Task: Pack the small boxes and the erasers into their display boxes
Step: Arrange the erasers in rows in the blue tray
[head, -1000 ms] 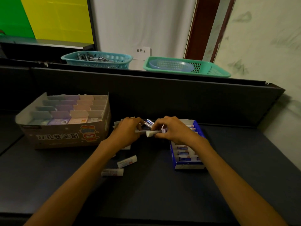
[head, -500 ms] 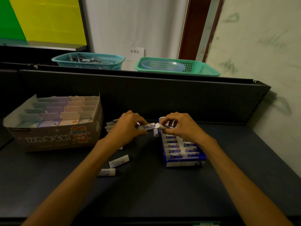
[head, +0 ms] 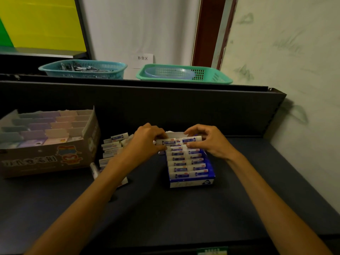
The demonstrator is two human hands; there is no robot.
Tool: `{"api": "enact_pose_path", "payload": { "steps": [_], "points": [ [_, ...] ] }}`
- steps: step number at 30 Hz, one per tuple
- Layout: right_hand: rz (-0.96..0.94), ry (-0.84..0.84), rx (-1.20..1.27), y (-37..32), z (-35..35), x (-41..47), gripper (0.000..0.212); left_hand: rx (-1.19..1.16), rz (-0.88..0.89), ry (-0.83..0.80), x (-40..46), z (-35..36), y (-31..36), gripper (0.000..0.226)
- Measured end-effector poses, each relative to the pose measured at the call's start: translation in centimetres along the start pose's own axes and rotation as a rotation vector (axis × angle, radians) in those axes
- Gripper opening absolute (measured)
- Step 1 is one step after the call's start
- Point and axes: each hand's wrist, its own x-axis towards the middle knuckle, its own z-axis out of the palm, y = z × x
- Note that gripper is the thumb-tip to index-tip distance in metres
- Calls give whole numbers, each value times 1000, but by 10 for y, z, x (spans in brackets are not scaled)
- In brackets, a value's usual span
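Note:
A blue display box point(head: 191, 182) on the dark table holds two columns of white erasers with blue labels. My left hand point(head: 145, 142) pinches one eraser point(head: 166, 142) at the box's far left end. My right hand point(head: 207, 140) pinches a second eraser point(head: 191, 139) beside it, over the far right end. Both erasers lie end to end just above the back rows. A loose pile of erasers point(head: 114, 144) lies left of my left hand. A brown display box point(head: 47, 159) at the left holds rows of small pastel boxes.
A dark partition wall point(head: 165, 105) rises behind the table. On the ledge beyond it stand a teal basket point(head: 82, 69) with metal items and a green basket point(head: 184, 73). A pale wall closes the right side. A stray eraser point(head: 93, 167) lies by my left forearm.
Both hands have carried their erasers to the right and down onto the far end of the blue box. The view has shifted right.

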Motion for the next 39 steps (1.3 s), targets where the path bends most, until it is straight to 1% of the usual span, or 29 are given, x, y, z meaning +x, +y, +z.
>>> {"api": "enact_pose_path", "payload": {
  "steps": [3,9,14,16,19,22,25,30,32,34,36,39],
  "points": [
    [3,-18,7,4,-5,-4,32,6,-2,-9,3,3,6,33],
    [-26,-19,-61,9,-11,-10,27,30,6,-9,5,8,12,34],
    [-55,-20,-125,15,-13,-9,34,68,-16,-35,7,11,19,39],
    [-67,-13,-153,17,-14,-8,33,73,-21,-43,7,11,22,39],
    [-71,6,-129,17,-15,-9,26,77,-25,-57,8,10,27,39],
    [-98,52,-89,18,-17,-10,28,86,-34,-67,8,10,32,40],
    [-100,69,1,19,-21,-10,30,83,-46,-58,8,12,34,39],
    [-74,22,91,24,-29,-14,25,36,-63,-56,6,9,43,38],
    [-57,1,98,26,-32,-16,27,20,-71,-58,3,8,47,38],
    [-31,-40,76,28,-33,-18,30,25,-76,-65,2,9,51,37],
    [-11,-71,2,30,-32,-21,33,22,-79,-70,-1,9,52,37],
    [-15,-67,-74,31,-31,-27,26,-9,-87,-104,-6,10,54,38]
  ]
}}
